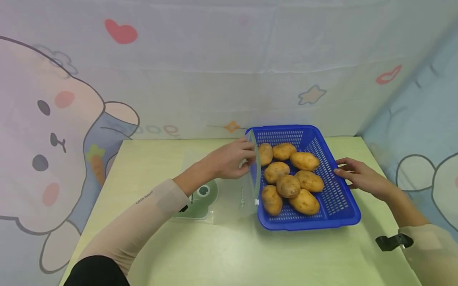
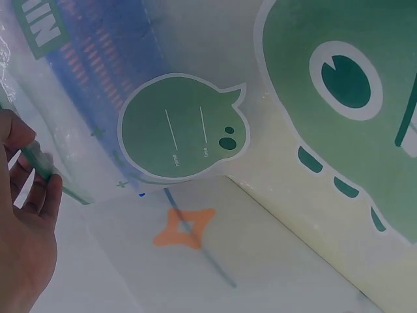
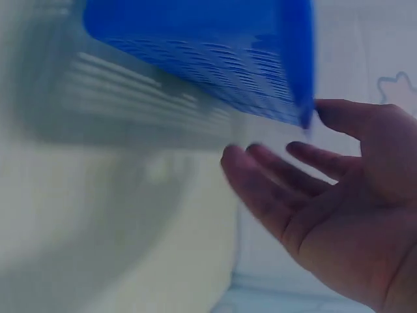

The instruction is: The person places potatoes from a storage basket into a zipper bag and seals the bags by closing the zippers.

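Note:
My left hand (image 1: 232, 159) pinches the zip edge of a clear zip bag (image 1: 229, 198) printed with green cartoon figures. That zip edge stands up along the left side of a blue plastic basket (image 1: 341, 204), which holds several potatoes (image 1: 288, 186). In the left wrist view, thumb and fingers close on the green zip strip (image 2: 39, 163), and the basket shows through the film. My right hand (image 1: 366, 178) is at the basket's right rim. Its thumb touches the rim in the right wrist view, while the other fingers (image 3: 260, 189) extend loosely below, apart from the basket.
Everything lies on a pale yellow-green table (image 1: 200, 254). Behind it hangs a cartoon-printed cloth (image 1: 214, 79), and another printed cloth (image 1: 429, 119) stands along the right side. A small black device (image 1: 393, 241) is strapped at the right wrist.

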`<state>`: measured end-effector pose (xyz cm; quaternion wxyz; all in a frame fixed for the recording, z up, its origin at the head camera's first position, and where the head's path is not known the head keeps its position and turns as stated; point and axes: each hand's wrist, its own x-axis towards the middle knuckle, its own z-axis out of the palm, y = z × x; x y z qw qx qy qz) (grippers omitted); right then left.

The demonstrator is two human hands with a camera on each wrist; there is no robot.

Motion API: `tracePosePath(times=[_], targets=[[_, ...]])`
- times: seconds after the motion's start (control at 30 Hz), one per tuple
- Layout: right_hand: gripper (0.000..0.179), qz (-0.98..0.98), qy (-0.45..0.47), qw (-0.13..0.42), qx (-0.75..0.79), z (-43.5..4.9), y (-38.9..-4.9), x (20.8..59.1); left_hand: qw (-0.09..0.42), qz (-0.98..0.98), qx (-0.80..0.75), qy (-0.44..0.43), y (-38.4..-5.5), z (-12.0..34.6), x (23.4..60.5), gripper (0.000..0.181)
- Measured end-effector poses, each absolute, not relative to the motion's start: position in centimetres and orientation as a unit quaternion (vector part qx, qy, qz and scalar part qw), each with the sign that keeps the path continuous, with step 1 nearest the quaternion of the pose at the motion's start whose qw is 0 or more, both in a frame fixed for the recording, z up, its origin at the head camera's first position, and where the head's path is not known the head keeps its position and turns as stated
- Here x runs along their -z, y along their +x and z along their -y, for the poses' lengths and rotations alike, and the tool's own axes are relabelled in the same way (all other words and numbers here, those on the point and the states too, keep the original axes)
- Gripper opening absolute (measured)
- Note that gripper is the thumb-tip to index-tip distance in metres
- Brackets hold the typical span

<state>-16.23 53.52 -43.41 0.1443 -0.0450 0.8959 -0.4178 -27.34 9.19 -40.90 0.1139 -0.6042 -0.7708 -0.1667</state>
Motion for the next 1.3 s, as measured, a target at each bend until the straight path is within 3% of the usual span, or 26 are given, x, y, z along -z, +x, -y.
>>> tracePosePath(times=[0.23,0.4,0.8,1.3], targets=[[0.055,-0.954,-0.089,0.036,0.284,-51.0,-16.5,40.6,0.125,0.769,0.162,-0.605,-27.3,-9.3,40.8,0.013],[0.045,-0.944,-0.124,-0.009,0.305,-46.6,-16.5,38.9,0.132,0.770,0.160,-0.603,-27.2,-9.2,40.7,0.013],[0.035,-0.839,-0.102,0.062,0.531,-36.2,-18.1,39.9,0.134,0.772,0.157,-0.601,-26.8,-9.5,40.4,0.012],[0.025,-0.852,-0.051,0.069,0.516,-31.6,-20.3,41.4,0.147,0.765,0.170,-0.604,-26.8,-9.3,40.5,0.010]])
